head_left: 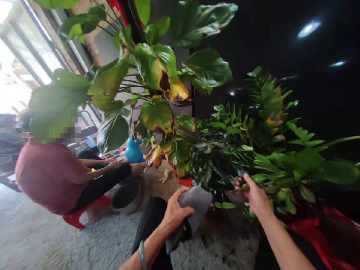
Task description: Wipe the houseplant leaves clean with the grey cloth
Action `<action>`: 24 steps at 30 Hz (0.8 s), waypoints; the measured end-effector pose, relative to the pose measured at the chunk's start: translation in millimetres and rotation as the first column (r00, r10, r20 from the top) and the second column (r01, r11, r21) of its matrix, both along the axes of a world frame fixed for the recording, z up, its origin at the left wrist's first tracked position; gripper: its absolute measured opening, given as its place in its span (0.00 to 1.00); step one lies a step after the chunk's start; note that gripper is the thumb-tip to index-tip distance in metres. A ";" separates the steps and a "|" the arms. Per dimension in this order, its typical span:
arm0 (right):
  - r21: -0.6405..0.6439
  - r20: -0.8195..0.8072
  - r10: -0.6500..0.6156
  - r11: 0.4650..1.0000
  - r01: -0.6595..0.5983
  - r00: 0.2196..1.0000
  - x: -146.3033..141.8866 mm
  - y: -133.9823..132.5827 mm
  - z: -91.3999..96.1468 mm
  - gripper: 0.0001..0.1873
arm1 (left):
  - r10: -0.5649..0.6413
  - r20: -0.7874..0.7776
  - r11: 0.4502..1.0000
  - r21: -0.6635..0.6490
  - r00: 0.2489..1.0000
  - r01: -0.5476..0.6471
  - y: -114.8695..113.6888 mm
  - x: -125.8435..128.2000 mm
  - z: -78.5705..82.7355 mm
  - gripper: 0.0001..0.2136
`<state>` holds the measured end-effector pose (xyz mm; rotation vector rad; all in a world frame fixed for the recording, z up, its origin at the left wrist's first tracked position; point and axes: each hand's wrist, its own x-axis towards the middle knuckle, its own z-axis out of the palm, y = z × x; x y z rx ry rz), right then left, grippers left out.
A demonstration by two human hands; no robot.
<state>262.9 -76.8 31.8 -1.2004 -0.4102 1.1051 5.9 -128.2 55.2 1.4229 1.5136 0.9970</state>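
My left hand [177,212] is closed on a grey cloth [198,204], which hangs down below my fingers beside my knee. A pale green bangle [142,255] circles that wrist. Out to the right, my right hand [255,197] reaches in among the potted greenery, its thumb and fingers pinched around a thin plant stem [234,190]. Dark green leaves [210,161] crowd just left of it, and lighter leaves [277,168] stand to its right. The base of the stem is hidden by foliage.
A large plant with browned, yellowing leaves [157,112] overhangs the middle. On a red stool [75,217] at left sits a person in a reddish shirt [50,176], near a grey basin [126,197] and a blue animal figure [133,149]. Red material [323,232] lies at lower right.
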 end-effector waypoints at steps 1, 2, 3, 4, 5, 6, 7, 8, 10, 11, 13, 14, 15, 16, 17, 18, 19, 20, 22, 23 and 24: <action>0.004 0.017 -0.016 1.000 0.016 1.000 0.5 1.0 -1.8 0.19 | 0.059 0.001 0.997 0.051 0.998 -0.059 0.1 -2.1 9.9 0.23; 0.004 0.035 -0.030 1.000 0.030 0.999 0.9 2.4 -4.2 0.19 | 0.139 0.007 0.981 0.135 0.990 -0.138 5.7 -4.1 22.5 0.23; 0.001 0.052 -0.042 0.999 0.042 0.998 1.3 4.2 -7.1 0.18 | 0.224 0.017 0.947 0.233 0.974 -0.222 15.7 -5.6 36.1 0.24; -0.004 0.066 -0.055 0.998 0.055 0.996 1.6 6.1 -10.3 0.18 | 0.297 0.038 0.899 0.327 0.954 -0.293 28.7 -6.4 48.7 0.25; -0.006 0.077 -0.067 0.998 0.068 0.995 1.9 8.1 -13.7 0.18 | 0.345 0.060 0.852 0.399 0.937 -0.339 42.6 -6.3 58.7 0.26; -0.007 0.086 -0.079 0.997 0.080 0.993 2.4 10.1 -17.1 0.18 | 0.368 0.078 0.821 0.441 0.926 -0.364 55.6 -5.1 64.8 0.26; -0.003 0.092 -0.092 0.996 0.093 0.991 2.9 11.9 -20.4 0.18 | 0.366 0.086 0.815 0.452 0.927 -0.363 65.9 -2.7 66.4 0.26; 0.002 0.099 -0.104 0.995 0.104 0.990 3.5 13.3 -23.3 0.19 | 0.344 0.081 0.833 0.433 0.936 -0.344 72.1 0.6 63.1 0.26; 0.007 0.108 -0.116 0.993 0.116 0.987 4.7 14.8 -27.4 0.20 | 0.255 0.059 0.903 0.342 0.965 -0.260 69.3 8.6 45.0 0.26; 0.008 0.110 -0.118 0.993 0.118 0.987 5.3 14.8 -28.4 0.20 | 0.195 0.049 0.939 0.278 0.980 -0.201 60.6 12.1 32.9 0.25; 0.008 0.108 -0.119 0.993 0.119 0.987 6.2 13.2 -27.7 0.19 | 0.050 0.035 0.984 0.169 0.998 -0.056 34.2 16.0 11.6 0.25; 0.008 0.105 -0.119 0.993 0.119 0.987 6.3 11.9 -26.2 0.18 | -0.022 0.026 0.995 0.101 0.999 0.019 20.3 15.8 5.7 0.25; 0.008 0.101 -0.118 0.993 0.118 0.988 6.2 10.3 -24.0 0.18 | -0.055 0.025 0.996 0.070 0.998 0.053 8.6 14.3 4.6 0.25; 0.007 0.097 -0.114 0.993 0.114 0.989 6.0 8.6 -21.3 0.18 | -0.060 0.029 0.996 0.064 0.998 0.058 0.8 11.8 8.5 0.25; 0.006 0.091 -0.103 0.995 0.103 0.990 5.4 6.9 -18.2 0.17 | -0.027 0.034 0.995 0.096 0.999 0.023 -1.8 8.7 16.8 0.25; 0.004 0.084 -0.087 0.996 0.087 0.993 4.6 5.4 -15.0 0.17 | 0.039 0.040 0.986 0.159 0.998 -0.045 0.8 5.6 28.3 0.25; 0.003 0.076 -0.066 0.998 0.066 0.995 3.5 4.2 -11.9 0.16 | 0.118 0.052 0.963 0.239 0.992 -0.127 8.3 2.8 41.4 0.26; 0.003 0.068 -0.046 0.999 0.046 0.997 2.3 3.2 -9.0 0.16 | 0.200 0.062 0.924 0.319 0.978 -0.209 19.2 0.7 54.2 0.27; 0.010 0.052 -0.017 1.000 0.016 0.999 -0.5 2.1 -4.1 0.15 | 0.286 0.101 0.860 0.412 0.953 -0.301 43.8 0.1 71.9 0.27; 0.015 0.045 -0.007 1.000 0.006 0.999 -1.9 1.9 -2.2 0.15 | 0.285 0.132 0.861 0.401 0.949 -0.314 53.5 2.0 74.4 0.27; 0.021 0.038 0.003 1.000 -0.004 0.999 -3.1 1.8 -0.8 0.16 | 0.256 0.161 0.886 0.356 0.953 -0.298 59.4 5.3 72.1 0.27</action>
